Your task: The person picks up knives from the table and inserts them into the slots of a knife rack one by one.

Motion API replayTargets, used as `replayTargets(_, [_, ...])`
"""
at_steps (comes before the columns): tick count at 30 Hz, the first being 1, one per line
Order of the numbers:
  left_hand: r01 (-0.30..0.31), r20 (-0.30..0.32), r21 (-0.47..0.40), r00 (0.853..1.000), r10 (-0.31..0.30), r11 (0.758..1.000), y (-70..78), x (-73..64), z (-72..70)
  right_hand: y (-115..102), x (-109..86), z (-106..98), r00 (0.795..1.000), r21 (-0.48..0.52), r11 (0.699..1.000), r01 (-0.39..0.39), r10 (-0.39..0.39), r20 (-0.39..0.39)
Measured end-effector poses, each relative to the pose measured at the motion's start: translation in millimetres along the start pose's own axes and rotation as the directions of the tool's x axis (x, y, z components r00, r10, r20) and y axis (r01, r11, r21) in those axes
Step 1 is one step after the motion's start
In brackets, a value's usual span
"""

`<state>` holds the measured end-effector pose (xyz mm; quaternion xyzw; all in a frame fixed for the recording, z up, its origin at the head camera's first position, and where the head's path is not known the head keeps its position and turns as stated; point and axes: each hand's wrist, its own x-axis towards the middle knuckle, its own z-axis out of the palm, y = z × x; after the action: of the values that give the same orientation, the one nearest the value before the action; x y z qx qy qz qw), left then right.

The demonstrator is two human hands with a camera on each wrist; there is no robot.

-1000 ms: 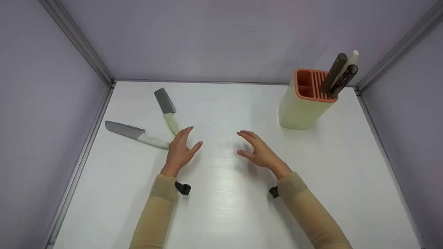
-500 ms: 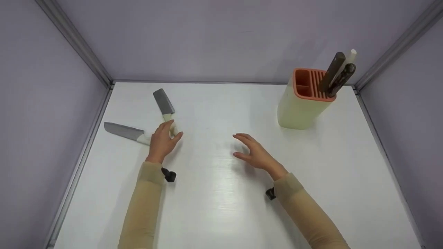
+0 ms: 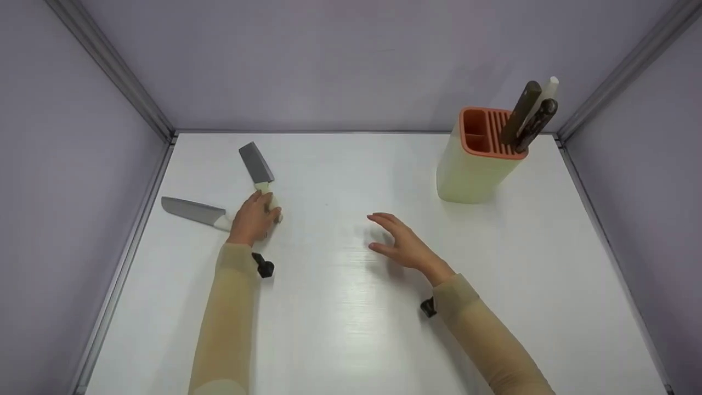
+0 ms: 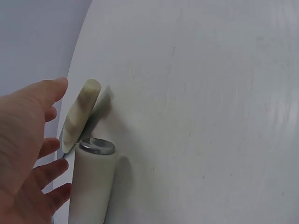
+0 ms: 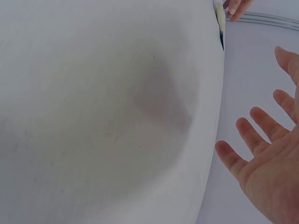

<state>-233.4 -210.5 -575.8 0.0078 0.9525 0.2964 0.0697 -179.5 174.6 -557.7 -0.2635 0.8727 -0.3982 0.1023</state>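
In the head view my left hand [image 3: 252, 218] is low over two kitchen knives, fingers spread beside the pale green handle [image 4: 81, 114] of a small cleaver [image 3: 256, 163]. The left wrist view shows that handle between thumb and fingers, with a gap at the thumb. Under the same hand passes the white handle [image 4: 93, 182], capped in metal, of a second, longer knife [image 3: 192, 210], partly hidden by the hand. My right hand [image 3: 405, 242] hovers over the middle of the table, its fingers apart and holding nothing.
A pale green knife block [image 3: 466, 178] with an orange slotted top stands at the back right. Two dark-handled knives [image 3: 521, 112] and one white handle [image 3: 550, 86] stick up from it. Walls enclose the white table [image 3: 340, 329] at the back and sides.
My left hand has moved left and forward from beside the knife handles to over them, its thumb and fingers now closer to the cleaver's handle. The right hand has barely shifted.
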Motion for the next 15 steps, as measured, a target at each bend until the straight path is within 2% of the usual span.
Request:
replayTargets(6, [-0.007,-0.007,0.003,1.0,0.007,1.0,0.3,1.1,7.4,0,0.7,1,1.0,0.0,1.0,-0.012,0.012,0.006])
replayTargets(15, [-0.139,-0.06,0.078,0.988,0.143,0.987,10.0,-1.5,12.8,1,0.6,2,1.0,-0.002,1.0,0.001,-0.001,0.003])
